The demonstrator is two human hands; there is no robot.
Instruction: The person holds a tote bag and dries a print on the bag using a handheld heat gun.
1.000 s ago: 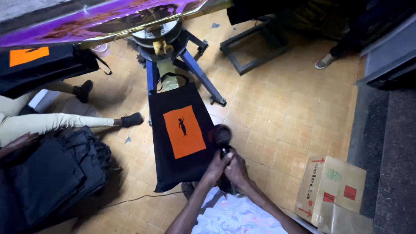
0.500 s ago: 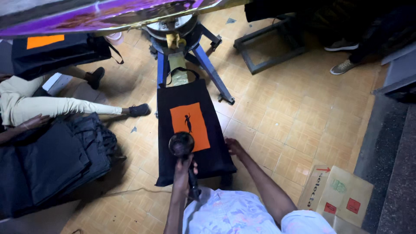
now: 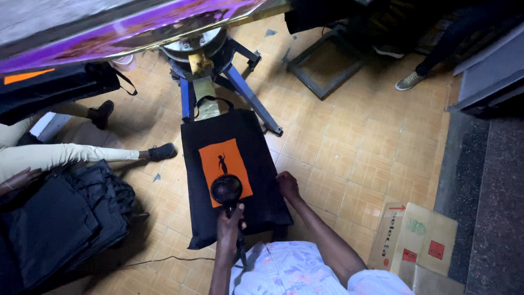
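Observation:
A black tote bag [image 3: 262, 164] lies flat on a platen, with an orange rectangle print [image 3: 221, 158] showing a small black figure. My left hand [image 3: 229, 223] grips the handle of a black hair dryer [image 3: 226, 188], whose round head hangs over the lower part of the orange print. A cord runs down from the dryer past my left arm. My right hand [image 3: 286, 183] rests on the bag's right edge, fingers curled against the cloth, holding nothing that I can see.
A screen-printing press [image 3: 199, 52] with blue legs and a purple screen [image 3: 109, 33] stands behind the bag. Black bags are piled at left [image 3: 60, 218], beside a seated person's legs [image 3: 65, 155]. Cardboard boxes [image 3: 420, 240] sit at lower right. A metal frame [image 3: 325, 65] and another person's shoe [image 3: 409, 81] are at the back.
The dryer moved from the bag's right edge, where both hands were together, to over the orange print. My right hand let go and now rests on the bag's right edge.

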